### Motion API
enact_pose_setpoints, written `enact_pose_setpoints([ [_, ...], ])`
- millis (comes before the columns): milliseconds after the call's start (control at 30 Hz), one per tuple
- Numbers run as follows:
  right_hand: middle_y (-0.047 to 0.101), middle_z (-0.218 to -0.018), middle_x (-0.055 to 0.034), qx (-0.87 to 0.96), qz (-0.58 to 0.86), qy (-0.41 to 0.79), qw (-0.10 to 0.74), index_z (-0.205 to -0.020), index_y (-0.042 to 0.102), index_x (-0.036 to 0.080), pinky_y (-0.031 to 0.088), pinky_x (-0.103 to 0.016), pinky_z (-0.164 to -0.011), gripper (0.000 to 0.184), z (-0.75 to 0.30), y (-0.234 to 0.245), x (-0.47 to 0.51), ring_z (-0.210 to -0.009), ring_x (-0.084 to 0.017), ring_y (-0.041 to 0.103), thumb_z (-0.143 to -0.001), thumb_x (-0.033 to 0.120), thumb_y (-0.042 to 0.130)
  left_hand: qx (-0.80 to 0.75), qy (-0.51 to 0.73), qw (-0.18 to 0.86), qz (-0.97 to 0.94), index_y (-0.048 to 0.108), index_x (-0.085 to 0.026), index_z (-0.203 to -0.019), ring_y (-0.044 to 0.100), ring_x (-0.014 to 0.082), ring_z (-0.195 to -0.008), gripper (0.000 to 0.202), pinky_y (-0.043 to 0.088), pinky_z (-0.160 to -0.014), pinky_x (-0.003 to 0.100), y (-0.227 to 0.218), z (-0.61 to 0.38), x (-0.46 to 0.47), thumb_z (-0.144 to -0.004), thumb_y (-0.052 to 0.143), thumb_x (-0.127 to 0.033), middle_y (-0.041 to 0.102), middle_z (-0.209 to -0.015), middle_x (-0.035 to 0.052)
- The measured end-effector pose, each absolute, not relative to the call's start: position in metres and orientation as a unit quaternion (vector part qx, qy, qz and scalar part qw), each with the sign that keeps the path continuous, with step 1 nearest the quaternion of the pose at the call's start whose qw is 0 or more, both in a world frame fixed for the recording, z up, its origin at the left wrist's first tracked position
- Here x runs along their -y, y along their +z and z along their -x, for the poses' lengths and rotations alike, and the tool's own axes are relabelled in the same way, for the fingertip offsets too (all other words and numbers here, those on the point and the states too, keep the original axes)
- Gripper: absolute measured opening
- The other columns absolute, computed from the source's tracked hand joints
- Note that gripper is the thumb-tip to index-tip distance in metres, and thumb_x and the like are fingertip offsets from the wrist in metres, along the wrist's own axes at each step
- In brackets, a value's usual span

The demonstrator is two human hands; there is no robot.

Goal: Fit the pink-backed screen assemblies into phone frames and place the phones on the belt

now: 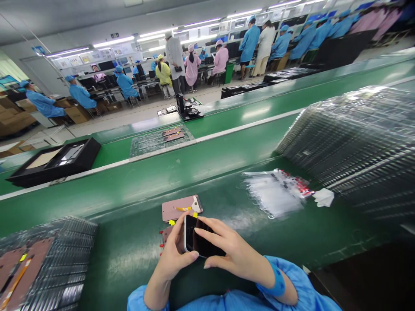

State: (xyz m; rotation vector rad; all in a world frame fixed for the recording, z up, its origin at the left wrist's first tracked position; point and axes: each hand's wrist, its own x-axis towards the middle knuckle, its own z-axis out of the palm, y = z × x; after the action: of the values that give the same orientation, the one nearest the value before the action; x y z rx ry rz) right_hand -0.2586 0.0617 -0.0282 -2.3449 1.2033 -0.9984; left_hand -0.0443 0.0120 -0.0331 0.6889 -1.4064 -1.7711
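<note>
Head view: a dark-screened phone [206, 247] sits between the two hands, tilted above the green bench [119, 255]. The left hand [173, 255] grasps it by its left side, fingers behind that pale edge and thumb near the lower corner. The phone lies just to the right of that palm. The right hand [235, 251] reaches over it from the other side, the index finger extended across the screen and the thumb by the lower edge, so much of the glass is under this hand; how firmly it grips, I cannot tell. Just beyond the fingers, a pink panel [170, 210] with an orange strip lies flat on the bench. A second pink piece [166, 234], edged with red bits, is partly hidden behind the left hand. Well to the right lies a fan of clear plastic pieces [270, 192] with red tabs.
</note>
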Motion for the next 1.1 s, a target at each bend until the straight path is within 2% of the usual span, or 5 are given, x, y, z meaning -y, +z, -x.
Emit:
enact_pose_setpoints([
  [600, 0.051, -0.141, -0.0179, -0.417, 0.837, -0.349, 0.064, -0.135, 0.057, 0.019, 0.038, -0.059, -0.107, 0.073, 0.255, -0.025, -0.057, -0.135, -0.036, 0.042, -0.083, 0.07, 0.061, 0.444, -0.752, 0.405, -0.269, 0.051, -0.029, -0.144, 0.032, 0.0363, -0.145, 0.101, 0.031, -0.12, 0.041, -0.042, 0.046, -0.019, -0.053, 0.093, -0.045, 0.042, -0.154, 0.0106],
  [733, 0.046, -0.146, -0.0196, -0.436, 0.806, -0.394, 0.07, -0.141, 0.051, 0.019, 0.027, -0.064, -0.113, 0.083, 0.253, -0.032, -0.057, -0.139, -0.037, 0.038, -0.08, 0.075, 0.06, 0.373, -0.779, 0.41, -0.292, 0.056, -0.027, -0.139, 0.058, 0.0313, -0.124, 0.071, 0.049, -0.105, 0.042, -0.04, 0.045, -0.014, -0.076, 0.079, -0.048, 0.055, -0.142, 0.0124],
  [867, 0.043, -0.148, -0.0192, -0.448, 0.728, -0.454, 0.252, -0.153, 0.035, 0.016, 0.038, -0.05, -0.113, 0.089, 0.26, -0.033, -0.055, -0.137, -0.032, 0.044, -0.087, 0.074, 0.053, 0.307, -0.786, 0.393, -0.365, 0.063, -0.015, -0.119, 0.073, 0.0244, -0.08, 0.046, 0.063, -0.073, 0.041, -0.022, 0.04, 0.002, -0.087, 0.067, -0.048, 0.074, -0.1, 0.0119],
  [967, 0.068, -0.118, -0.0158, -0.442, 0.63, -0.429, 0.473, -0.14, 0.054, 0.014, 0.057, -0.034, -0.082, 0.067, 0.267, -0.032, -0.052, -0.1, -0.024, 0.071, -0.099, 0.064, 0.039, 0.278, -0.762, 0.455, -0.367, 0.065, -0.014, -0.11, 0.072, 0.0197, -0.075, 0.045, 0.063, -0.068, 0.032, -0.013, 0.033, 0.014, -0.078, 0.078, -0.043, 0.075, -0.095, 0.0082],
  [1100, 0.073, -0.095, -0.0146, -0.36, 0.506, -0.369, 0.692, -0.112, 0.069, 0.01, 0.045, -0.017, -0.052, 0.057, 0.267, -0.032, -0.05, -0.067, -0.017, 0.073, -0.094, 0.061, 0.052, 0.258, -0.742, 0.491, -0.376, 0.068, -0.012, -0.103, 0.072, 0.0189, -0.078, 0.042, 0.063, -0.064, 0.027, -0.015, 0.029, 0.025, -0.073, 0.083, -0.038, 0.075, -0.095, 0.0089],
])
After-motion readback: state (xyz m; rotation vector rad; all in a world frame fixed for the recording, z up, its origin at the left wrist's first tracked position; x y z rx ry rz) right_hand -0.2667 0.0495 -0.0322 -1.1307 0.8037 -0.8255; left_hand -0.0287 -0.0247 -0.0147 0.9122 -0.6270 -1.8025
